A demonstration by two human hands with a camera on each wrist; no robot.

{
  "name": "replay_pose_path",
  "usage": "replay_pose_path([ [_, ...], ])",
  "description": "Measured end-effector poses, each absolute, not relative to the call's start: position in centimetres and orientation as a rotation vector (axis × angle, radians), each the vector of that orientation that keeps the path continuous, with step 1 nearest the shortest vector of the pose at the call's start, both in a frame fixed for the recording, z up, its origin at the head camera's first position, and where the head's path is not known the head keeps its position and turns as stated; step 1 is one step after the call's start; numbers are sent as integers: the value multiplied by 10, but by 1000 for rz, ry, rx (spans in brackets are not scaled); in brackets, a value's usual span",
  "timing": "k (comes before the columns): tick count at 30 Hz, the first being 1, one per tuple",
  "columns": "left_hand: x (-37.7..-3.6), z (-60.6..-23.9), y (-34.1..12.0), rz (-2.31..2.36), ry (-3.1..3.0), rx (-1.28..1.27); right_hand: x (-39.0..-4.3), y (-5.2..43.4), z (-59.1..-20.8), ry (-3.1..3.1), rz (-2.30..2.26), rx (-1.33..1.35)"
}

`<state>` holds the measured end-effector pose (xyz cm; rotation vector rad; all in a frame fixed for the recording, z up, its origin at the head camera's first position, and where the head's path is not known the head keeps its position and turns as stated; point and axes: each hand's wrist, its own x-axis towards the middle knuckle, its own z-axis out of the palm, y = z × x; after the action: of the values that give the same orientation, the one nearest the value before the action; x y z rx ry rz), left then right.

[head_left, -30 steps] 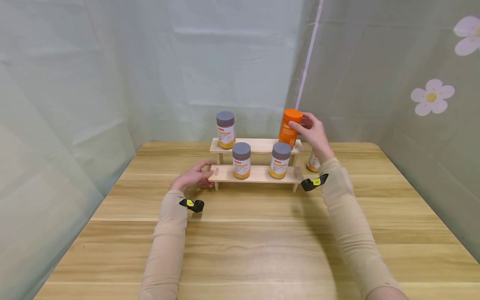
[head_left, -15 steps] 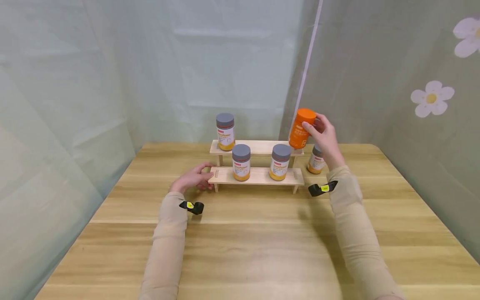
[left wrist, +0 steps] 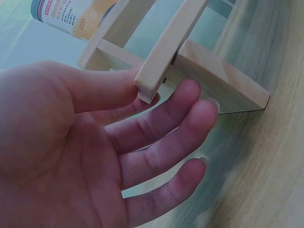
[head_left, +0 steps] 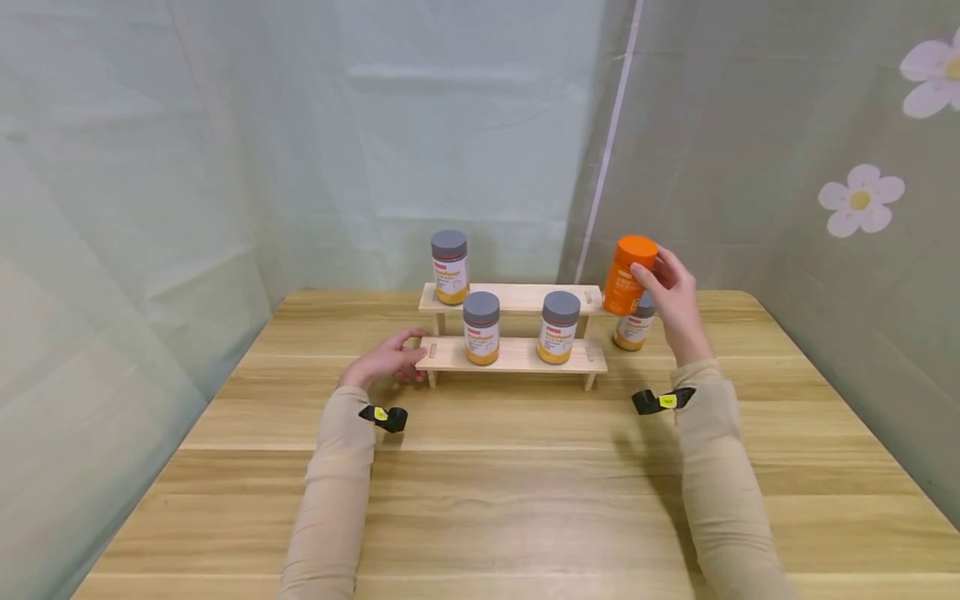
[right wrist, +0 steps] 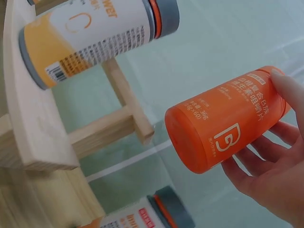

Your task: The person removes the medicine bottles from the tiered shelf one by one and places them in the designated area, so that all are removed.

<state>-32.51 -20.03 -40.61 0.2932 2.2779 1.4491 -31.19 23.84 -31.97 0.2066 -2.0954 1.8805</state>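
Right hand [head_left: 675, 296] has its fingers wrapped round the orange bottle [head_left: 628, 275], right over a grey-capped jar [head_left: 634, 327] on the surface [head_left: 525, 467]. Left hand [head_left: 384, 358], fingers loose, rests against the rack [head_left: 517, 354].

Soft, even daylight throughout; left wrist view dim, slightly blurred.

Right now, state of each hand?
Left hand: open, fingers straight against the left end of the two-tier wooden rack.
Right hand: gripping the orange plastic bottle, lifted off to the rack's right.

Right hand [right wrist: 270, 185] grips orange bottle [right wrist: 225, 121] beside wooden shelf [right wrist: 28, 118].
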Motion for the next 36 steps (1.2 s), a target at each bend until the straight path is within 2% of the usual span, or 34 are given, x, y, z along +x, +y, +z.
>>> replay_pose_path([
  [9, -321, -403, -200, 1445, 2275, 297, -314, 249, -332, -1994, 1942, 207],
  [16, -325, -408, -205, 1516, 2217, 428, -313, 260, -330, -1834, 2021, 175],
  [24, -326, -406, -202, 1452, 2278, 318, -311, 274, -328, -1826, 2057, 155],
  [36, -326, -405, -202, 1412, 2297, 295, -306, 289, -330, -1809, 2045, 152],
])
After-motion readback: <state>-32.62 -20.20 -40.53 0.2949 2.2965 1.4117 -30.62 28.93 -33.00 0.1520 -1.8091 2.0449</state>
